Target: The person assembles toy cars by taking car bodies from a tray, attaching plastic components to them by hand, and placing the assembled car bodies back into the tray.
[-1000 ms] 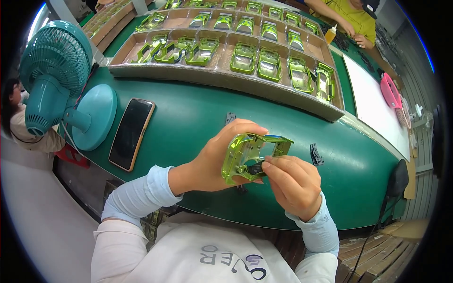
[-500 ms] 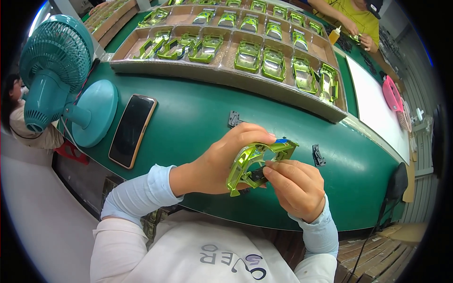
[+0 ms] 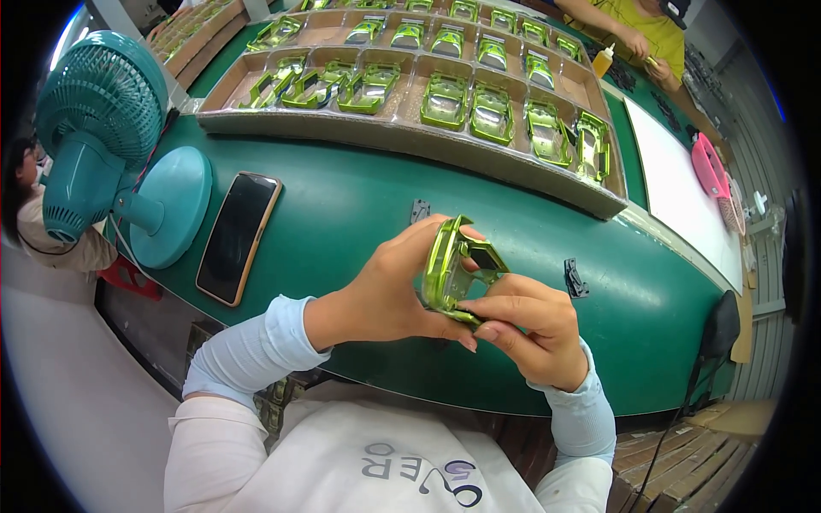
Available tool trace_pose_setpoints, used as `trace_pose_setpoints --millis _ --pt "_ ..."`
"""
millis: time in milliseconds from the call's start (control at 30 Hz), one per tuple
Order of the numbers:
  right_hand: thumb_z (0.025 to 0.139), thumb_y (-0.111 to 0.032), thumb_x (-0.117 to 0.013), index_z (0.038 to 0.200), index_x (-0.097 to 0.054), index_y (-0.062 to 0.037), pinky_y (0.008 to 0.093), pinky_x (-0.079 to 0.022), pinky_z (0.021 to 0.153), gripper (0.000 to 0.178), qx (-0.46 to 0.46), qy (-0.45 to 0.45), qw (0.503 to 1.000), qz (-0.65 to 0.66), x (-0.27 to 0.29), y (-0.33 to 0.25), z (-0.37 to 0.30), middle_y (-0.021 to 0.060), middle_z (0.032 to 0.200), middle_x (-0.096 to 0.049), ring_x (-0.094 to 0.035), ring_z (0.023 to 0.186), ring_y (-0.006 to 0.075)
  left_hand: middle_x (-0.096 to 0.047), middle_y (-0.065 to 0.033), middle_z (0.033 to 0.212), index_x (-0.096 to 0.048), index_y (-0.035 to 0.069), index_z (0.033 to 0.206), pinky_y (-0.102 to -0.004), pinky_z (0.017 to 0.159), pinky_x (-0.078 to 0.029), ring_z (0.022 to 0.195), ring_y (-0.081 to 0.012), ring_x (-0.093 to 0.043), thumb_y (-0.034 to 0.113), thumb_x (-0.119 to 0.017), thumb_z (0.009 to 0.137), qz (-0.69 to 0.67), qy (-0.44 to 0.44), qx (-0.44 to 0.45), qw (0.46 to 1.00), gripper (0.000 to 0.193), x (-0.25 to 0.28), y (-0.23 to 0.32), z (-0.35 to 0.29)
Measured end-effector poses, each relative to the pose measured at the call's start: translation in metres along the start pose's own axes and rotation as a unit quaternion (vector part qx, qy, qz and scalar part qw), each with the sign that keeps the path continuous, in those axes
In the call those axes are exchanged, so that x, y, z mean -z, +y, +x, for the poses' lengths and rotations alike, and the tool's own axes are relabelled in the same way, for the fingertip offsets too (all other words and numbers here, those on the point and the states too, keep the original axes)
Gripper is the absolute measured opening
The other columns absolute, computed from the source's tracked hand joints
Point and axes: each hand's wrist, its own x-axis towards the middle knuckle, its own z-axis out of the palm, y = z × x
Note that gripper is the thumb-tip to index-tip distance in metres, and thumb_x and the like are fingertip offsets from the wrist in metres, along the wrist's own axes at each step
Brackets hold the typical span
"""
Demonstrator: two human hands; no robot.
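Observation:
Above the table's near side, my left hand (image 3: 385, 286) is wrapped round a shiny green toy car body shell (image 3: 439, 269). The shell stands tilted on its side, with its hollow underside turned toward my right. At its lower edge, the thumb and fingers of my right hand (image 3: 540, 329) pinch the rim. Whether a small black part is also between those fingertips is hidden. A dark piece (image 3: 486, 256) shows in the shell's upper end. Small black plastic parts lie on the table: one (image 3: 576, 279) right of my hands, another (image 3: 420, 210) just beyond them.
A partitioned cardboard tray (image 3: 376, 134) of green car shells spans the far side. To the left are a phone (image 3: 239, 239) and a teal fan (image 3: 103, 111). At right lie a white board (image 3: 676, 188) and a pink basket (image 3: 706, 169). A co-worker in yellow (image 3: 646, 34) sits at far right.
The car shell has been turned more upright, its open side now facing right. My right fingers have shifted to its lower edge, and the dark piece now shows at the upper end.

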Motion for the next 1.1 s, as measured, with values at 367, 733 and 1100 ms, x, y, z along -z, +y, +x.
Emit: trace_pose_setpoints --millis 367,733,1100 --pt "0.066 -0.001 -0.066 0.093 -0.063 -0.003 0.0322 -0.041 0.059 0.027 0.124 0.013 0.987 -0.098 -0.003 0.002 0.004 0.0074 0.075 -0.056 -0.051 0.067 0.023 -0.049 -0.0137 0.108 -0.042 0.001 0.115 -0.034 0.082 -0.043 0.098 -0.029 -0.051 0.006 -0.075 0.061 0.071 0.017 -0.166 0.983 0.064 0.004 -0.003 0.002" --pt "0.066 0.002 -0.062 0.09 -0.061 0.0001 0.0343 -0.046 0.066 0.024 0.134 -0.022 0.983 -0.127 0.004 0.001 0.004 0.0114 0.084 -0.057 -0.055 0.075 0.0267 -0.048 -0.0169 0.11 -0.042 0.0 0.115 -0.0327 0.081 -0.045 0.098 -0.0294 -0.052 0.008 -0.074 0.063 0.042 -0.015 -0.163 0.986 0.062 0.0 0.004 0.002" --pt "0.056 -0.006 -0.065 0.085 -0.058 0.0066 0.0319 -0.047 0.055 0.033 0.238 -0.015 0.932 -0.274 0.001 0.001 0.003 0.012 0.08 -0.054 -0.055 0.067 0.0229 -0.048 -0.0169 0.109 -0.042 0.0 0.115 -0.0336 0.083 -0.043 0.1 -0.03 -0.05 0.009 -0.075 0.061 0.031 -0.034 -0.136 0.99 0.064 0.003 0.006 0.002"
